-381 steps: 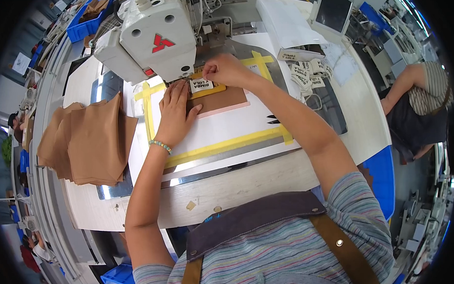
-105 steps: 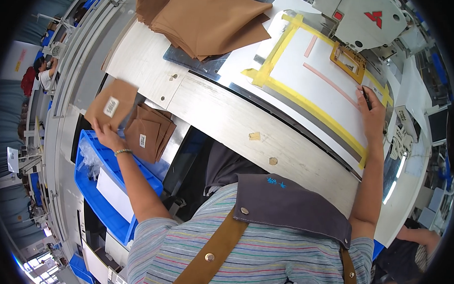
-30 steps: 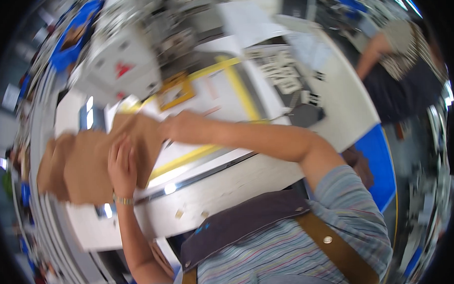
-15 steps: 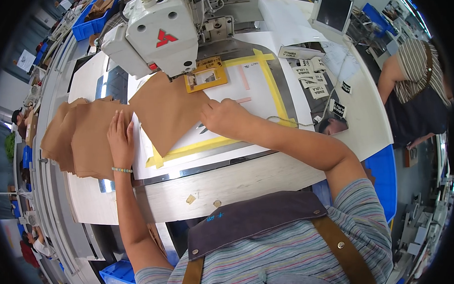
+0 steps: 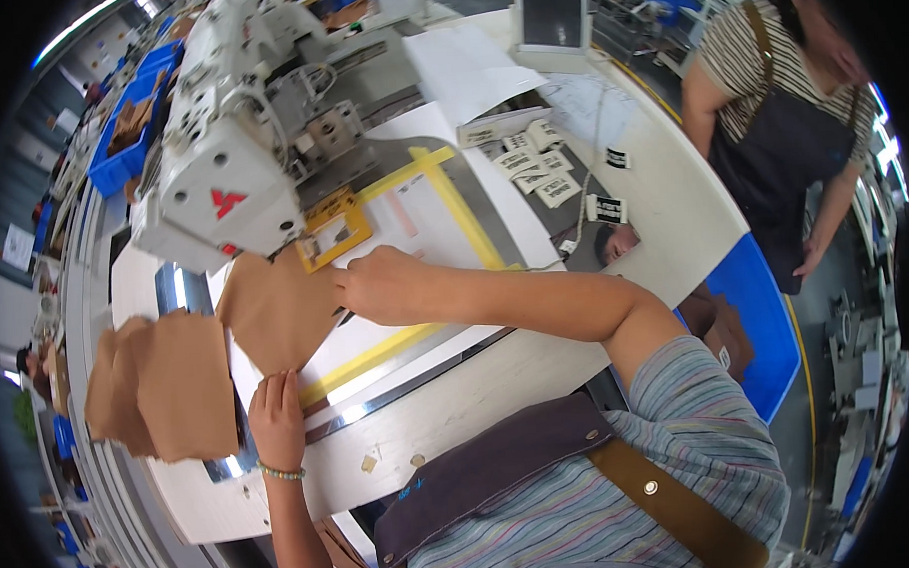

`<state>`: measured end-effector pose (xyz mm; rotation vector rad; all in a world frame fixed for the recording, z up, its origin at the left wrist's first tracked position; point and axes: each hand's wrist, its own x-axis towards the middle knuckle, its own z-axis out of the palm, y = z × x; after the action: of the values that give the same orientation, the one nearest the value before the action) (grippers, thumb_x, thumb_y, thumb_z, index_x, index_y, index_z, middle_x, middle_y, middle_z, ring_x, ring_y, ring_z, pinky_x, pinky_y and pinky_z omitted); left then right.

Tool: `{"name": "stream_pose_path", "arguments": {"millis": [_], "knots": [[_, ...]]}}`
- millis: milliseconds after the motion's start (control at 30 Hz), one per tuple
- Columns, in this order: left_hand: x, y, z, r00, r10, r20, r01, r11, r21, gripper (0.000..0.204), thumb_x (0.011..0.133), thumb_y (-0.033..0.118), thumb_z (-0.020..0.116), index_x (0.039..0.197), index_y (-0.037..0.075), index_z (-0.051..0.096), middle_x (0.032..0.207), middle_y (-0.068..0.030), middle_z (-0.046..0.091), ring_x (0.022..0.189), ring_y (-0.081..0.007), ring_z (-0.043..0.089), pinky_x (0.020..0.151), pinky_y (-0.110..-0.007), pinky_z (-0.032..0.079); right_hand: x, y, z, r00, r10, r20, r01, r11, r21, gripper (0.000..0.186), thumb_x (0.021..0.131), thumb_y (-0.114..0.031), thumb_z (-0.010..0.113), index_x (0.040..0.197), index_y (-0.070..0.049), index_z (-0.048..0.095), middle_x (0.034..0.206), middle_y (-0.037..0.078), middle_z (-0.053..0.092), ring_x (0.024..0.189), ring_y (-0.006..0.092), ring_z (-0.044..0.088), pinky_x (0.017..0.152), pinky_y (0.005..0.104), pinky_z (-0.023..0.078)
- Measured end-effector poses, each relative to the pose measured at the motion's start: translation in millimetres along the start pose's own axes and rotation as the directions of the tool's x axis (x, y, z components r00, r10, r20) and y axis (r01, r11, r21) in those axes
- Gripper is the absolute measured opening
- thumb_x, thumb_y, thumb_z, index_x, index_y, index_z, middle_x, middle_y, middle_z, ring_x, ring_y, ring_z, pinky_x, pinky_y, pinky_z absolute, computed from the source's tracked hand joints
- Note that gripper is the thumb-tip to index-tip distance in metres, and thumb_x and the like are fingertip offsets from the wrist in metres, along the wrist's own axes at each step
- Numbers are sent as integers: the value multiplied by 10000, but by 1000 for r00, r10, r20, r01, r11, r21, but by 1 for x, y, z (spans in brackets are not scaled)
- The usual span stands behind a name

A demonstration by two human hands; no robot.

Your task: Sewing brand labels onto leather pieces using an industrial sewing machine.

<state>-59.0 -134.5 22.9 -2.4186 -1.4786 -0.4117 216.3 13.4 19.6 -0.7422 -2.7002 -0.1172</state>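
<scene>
Piece (image 5: pixel 275 308): brown and flat, it lies between your hands over the left part of the white paper (image 5: pixel 433 230); its far edge comes up to the frame, and you cannot tell from here whether it runs underneath.
Left hand (image 5: pixel 277 420): your fingers are together and bent, tips at the near corner of the piece; whether they pinch it, you cannot tell.
Right hand (image 5: pixel 382 284): your fingers are curled closed, gripping the right edge of the piece; dark points (image 5: pixel 347 316) show just below, their owner hidden.
Bracelet (image 5: pixel 281 473): beaded, on your left wrist.
Frame (image 5: pixel 338 231): yellow, beyond your right hand, just right of the machine head (image 5: pixel 221 182).
Tape (image 5: pixel 377 359): yellow strips along the near and right edges of the paper.
Stack (image 5: pixel 178 389): more brown pieces, left of yours, on the left of the table (image 5: pixel 673 236).
Labels (image 5: pixel 540 166): a pile of white ones on the right, near an open box (image 5: pixel 506 125); two dark ones (image 5: pixel 608 209) lie farther right, beside a cord (image 5: pixel 582 204).
Screen (image 5: pixel 553 15): at the far side.
Blue bin (image 5: pixel 767 343): right of you, with brown material (image 5: pixel 716 325) inside.
Co-worker (image 5: pixel 795 142): standing beyond the table's right edge, in a striped top and dark apron.
</scene>
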Motion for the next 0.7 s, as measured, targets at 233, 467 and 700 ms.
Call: {"name": "stream_pose_path", "arguments": {"millis": [233,467,700], "knots": [[12,1,6,972,-221,-75,206,964,-171,347,826,-81,656,1159,15,678,1051,-152,684,941,-356,666,818,-448,562,-26,210,-109,201,471,-859,-482,811,332,124,1007,-79,594,947,-76,703,1398,172,537,1238,353,557,1047,486,454],[2,8,12,955,-290,-61,279,950,-139,341,827,-75,645,1155,-11,709,1097,-166,675,1034,-371,632,918,-475,530,-72,391,-102,-107,888,-448,-849,152,506,413,1062,-313,523,1266,-31,744,1719,198,247,1557,442,241,1205,598,335],[3,18,18,932,-350,-91,330,926,-185,240,868,-65,639,1083,-10,729,1086,-163,687,1042,-359,647,907,-455,539,-110,440,-81,-11,989,-149,-949,37,314,572,1065,-418,478,1459,-30,624,1766,189,117,1626,445,69,1248,672,221]]}}
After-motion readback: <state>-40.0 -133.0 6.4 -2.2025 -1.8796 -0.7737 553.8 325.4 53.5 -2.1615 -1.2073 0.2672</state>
